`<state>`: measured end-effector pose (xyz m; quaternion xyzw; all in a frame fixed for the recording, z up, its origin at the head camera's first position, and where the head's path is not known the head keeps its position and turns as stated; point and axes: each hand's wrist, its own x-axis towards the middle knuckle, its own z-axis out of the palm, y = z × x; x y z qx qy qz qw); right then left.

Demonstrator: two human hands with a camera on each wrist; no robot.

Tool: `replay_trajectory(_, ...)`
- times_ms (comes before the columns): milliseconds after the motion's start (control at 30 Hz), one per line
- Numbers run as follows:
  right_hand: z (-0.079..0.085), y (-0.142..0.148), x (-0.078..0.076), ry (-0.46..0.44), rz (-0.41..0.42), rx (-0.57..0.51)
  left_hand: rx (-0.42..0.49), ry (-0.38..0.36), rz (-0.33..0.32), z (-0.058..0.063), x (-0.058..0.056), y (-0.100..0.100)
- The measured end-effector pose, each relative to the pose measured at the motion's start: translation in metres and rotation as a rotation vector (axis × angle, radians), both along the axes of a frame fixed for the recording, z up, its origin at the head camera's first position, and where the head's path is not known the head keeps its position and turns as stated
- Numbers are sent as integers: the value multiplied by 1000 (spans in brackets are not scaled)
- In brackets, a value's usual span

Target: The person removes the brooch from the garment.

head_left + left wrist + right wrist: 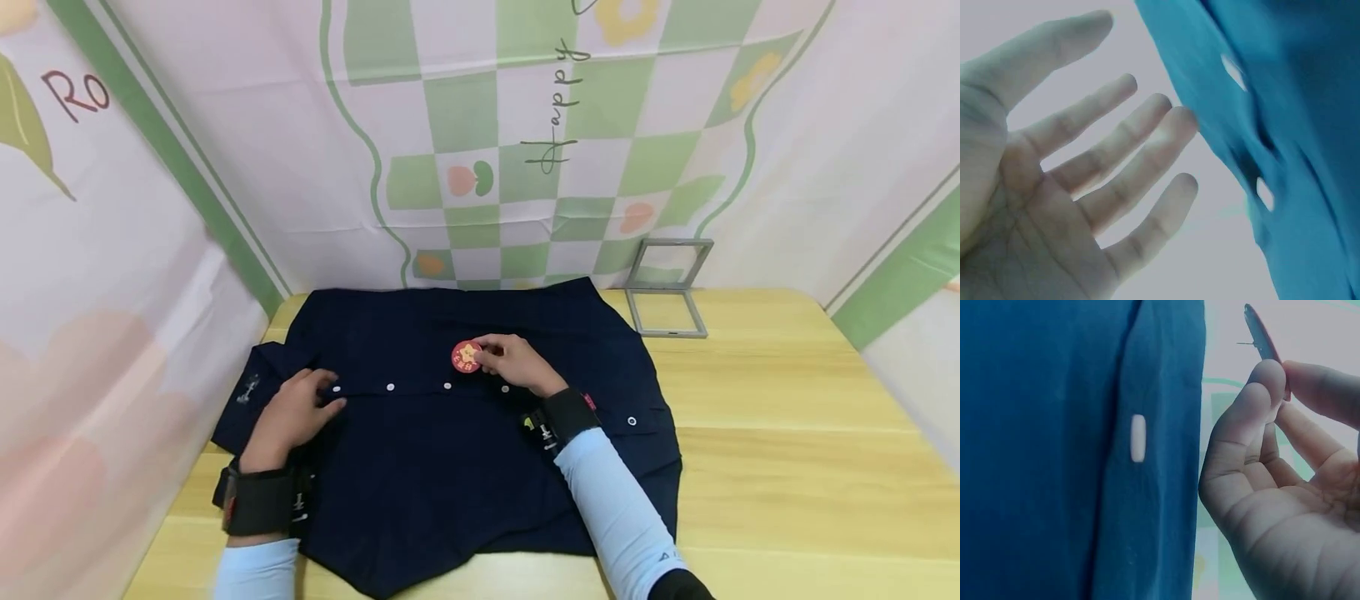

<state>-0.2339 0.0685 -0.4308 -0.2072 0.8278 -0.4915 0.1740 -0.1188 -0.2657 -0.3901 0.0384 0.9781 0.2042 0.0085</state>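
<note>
A dark navy shirt [420,467] lies spread flat, its row of white buttons running across the middle. Between thumb and fingers, my right hand [517,362] pinches a round red pin badge [463,357] with a yellow star-shaped figure. Seen edge-on in the right wrist view, the badge [1263,342] has a thin pin sticking out of its back. My left hand [296,408] is over the shirt's collar end, close to a white button [336,389]. In the left wrist view that hand [1091,175] has its fingers spread and nothing in its palm.
The shirt covers much of a light wooden table [795,433]. A grey hinged frame [667,333] stands unfolded at the back right, near the patterned cloth backdrop [525,108]. Another cloth wall [135,333] closes off the left side.
</note>
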Motion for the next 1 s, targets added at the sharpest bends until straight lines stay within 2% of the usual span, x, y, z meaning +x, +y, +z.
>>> replay_trajectory(133, 1, 2, 1, -19, 1, 0, 66, 108, -13, 4, -19, 29)
replay_trajectory(267, 1, -3, 2, -15, 17, -12, 146, 169, -51, 8, -36, 54)
replay_trajectory(500, 5, -9, 2, -20, 23, -9, 261, 254, -155, 0, -50, 89)
replay_trajectory(733, 6, 2, 4, -43, 16, -45, 296, 224, -199, -12, -52, 114)
replay_trajectory(1000, 11, 19, 3, -21, 29, -94, 302, 197, -300, -14, -64, 135)
